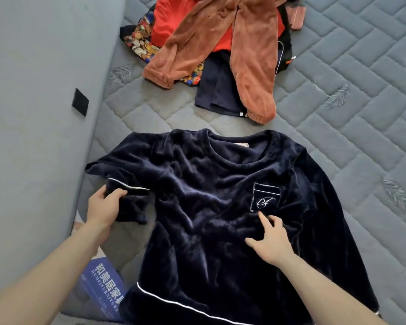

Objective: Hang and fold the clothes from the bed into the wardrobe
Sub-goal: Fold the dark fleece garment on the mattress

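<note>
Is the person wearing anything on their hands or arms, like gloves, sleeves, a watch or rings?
Nothing shows. The left hand and right hand are bare, with no gloves and no rings visible. Both forearms are uncovered right to the picture's lower edge: no sleeve cuffs, watch, bracelet or markings. Anything worn above the forearms is out of view.

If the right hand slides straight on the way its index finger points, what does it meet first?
Probably the chest pocket of the navy velvet top: the right hand rests on the top, with its index finger aimed at the pocket's lower edge.
</note>
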